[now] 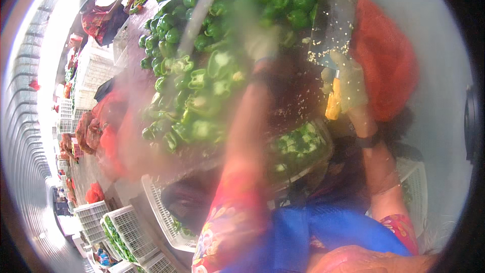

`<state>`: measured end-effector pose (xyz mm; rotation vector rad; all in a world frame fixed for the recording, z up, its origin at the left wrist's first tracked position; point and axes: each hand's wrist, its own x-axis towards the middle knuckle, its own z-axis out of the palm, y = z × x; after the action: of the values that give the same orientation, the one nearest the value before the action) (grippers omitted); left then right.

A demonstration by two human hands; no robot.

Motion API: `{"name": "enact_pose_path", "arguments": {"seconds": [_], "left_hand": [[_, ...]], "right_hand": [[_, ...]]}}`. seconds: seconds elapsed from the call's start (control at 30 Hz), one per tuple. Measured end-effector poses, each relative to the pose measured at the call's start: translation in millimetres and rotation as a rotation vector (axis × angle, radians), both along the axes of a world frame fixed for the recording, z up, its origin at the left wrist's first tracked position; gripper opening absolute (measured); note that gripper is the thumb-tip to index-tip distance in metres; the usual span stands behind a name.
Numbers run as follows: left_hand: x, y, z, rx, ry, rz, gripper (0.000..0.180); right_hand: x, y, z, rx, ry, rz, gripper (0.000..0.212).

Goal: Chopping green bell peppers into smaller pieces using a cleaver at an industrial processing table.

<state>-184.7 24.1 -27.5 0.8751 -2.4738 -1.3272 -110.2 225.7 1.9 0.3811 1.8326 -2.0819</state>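
Note:
My right hand (pixel 351 86), in a pale glove, is closed on a cleaver (pixel 329 25). Its yellow handle (pixel 333 102) points toward me, and the broad blade, dotted with pale seeds, points away. My left hand (pixel 260 44), also gloved, reaches to the near edge of a heap of whole green bell peppers (pixel 298 0); its fingers are smeared by motion. Left of my left forearm lie cut green pepper pieces (pixel 199 103), some showing pale insides. Loose seeds are scattered over the dark red work surface (pixel 290 93) between my arms.
A container of cut green peppers (pixel 303 144) sits at the table's near edge. A red mesh sack (pixel 381 60) lies right of the cleaver. White crates (pixel 132 232) stand at lower left, one with green produce. Another person (pixel 103 23) is at the far left. Haze blurs parts of the view.

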Motion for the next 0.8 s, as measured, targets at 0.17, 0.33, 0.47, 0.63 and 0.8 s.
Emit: {"name": "enact_pose_path", "arguments": {"seconds": [0.17, 0.33, 0.47, 0.63, 0.8], "left_hand": [[110, -39, -23, -0.522, -0.148, -0.37, 0.058], [144, -17, -39, -0.279, 0.049, -0.408, 0.081], [156, -9, -39, -0.242, 0.128, -0.278, 0.091], [159, -11, -64, -0.337, 0.342, -0.258, 0.096], [165, 1, -61, -0.357, 0.316, -0.167, 0.088]], "right_hand": [[12, -36, 0, 0.101, 0.117, 0.275, 0.024], [23, -42, -14, 0.782, 0.508, 0.605, 0.038], [38, -57, -3, 0.967, 0.476, 0.78, 0.046], [46, -67, -5, 1.128, 0.51, 0.824, 0.043], [47, -69, -2, 1.166, 0.488, 0.813, 0.042]]}}
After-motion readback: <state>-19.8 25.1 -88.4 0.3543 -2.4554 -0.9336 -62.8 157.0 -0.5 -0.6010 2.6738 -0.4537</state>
